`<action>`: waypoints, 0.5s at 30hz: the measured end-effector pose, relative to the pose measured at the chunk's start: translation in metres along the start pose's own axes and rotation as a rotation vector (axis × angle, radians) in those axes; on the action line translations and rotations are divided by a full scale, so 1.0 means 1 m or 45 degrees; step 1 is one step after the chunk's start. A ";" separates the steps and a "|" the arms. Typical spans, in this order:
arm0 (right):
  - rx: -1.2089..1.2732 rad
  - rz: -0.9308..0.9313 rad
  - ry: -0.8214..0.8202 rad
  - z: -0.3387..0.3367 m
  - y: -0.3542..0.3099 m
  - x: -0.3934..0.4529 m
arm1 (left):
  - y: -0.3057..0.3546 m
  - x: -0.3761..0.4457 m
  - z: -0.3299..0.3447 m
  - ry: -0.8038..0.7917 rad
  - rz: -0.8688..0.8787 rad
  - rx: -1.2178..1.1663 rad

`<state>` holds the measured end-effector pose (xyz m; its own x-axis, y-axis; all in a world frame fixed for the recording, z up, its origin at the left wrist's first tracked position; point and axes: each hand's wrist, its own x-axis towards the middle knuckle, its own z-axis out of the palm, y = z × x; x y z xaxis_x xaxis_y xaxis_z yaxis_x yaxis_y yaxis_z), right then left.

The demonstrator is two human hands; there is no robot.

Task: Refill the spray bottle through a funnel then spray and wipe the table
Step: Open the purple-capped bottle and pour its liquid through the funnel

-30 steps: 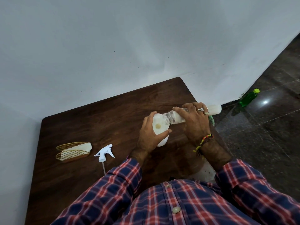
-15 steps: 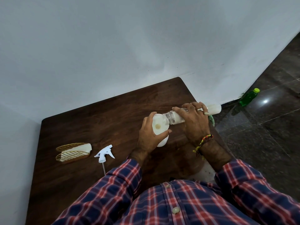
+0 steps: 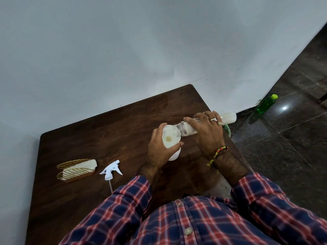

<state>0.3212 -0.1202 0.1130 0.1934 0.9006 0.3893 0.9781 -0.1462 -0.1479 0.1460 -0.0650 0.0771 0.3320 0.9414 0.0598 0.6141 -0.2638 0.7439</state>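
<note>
Head view: right hand (image 3: 208, 137) gripped a tilted refill bottle (image 3: 191, 128) over the funnel (image 3: 170, 138), which the left hand (image 3: 159, 152) held. Refilling step; next, probably refit the spray head (image 3: 111, 169) lying left of the funnel.

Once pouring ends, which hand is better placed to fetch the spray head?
Left, probably. The left hand, gripping the funnel, is nearer the spray head; the right hand holds the tilted refill bottle on the far side.

Gold wire napkin holder (image 3: 76, 169) with white napkins, on wooden surface; green bottle (image 3: 266, 103) on dark floor (image 3: 292, 138).
</note>
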 end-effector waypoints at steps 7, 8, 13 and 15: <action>-0.010 -0.016 -0.001 0.001 0.001 0.001 | 0.001 -0.001 0.000 0.014 0.014 -0.002; -0.005 -0.016 0.006 0.001 0.001 0.001 | 0.001 -0.001 0.000 0.016 0.015 0.000; -0.002 -0.003 0.004 0.001 0.000 0.000 | 0.000 -0.001 0.000 0.021 0.024 0.006; -0.006 -0.007 -0.007 0.002 0.000 0.001 | -0.001 -0.001 0.000 0.019 0.021 0.009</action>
<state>0.3217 -0.1188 0.1119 0.1877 0.9036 0.3852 0.9796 -0.1433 -0.1412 0.1455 -0.0656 0.0766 0.3313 0.9399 0.0823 0.6137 -0.2809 0.7379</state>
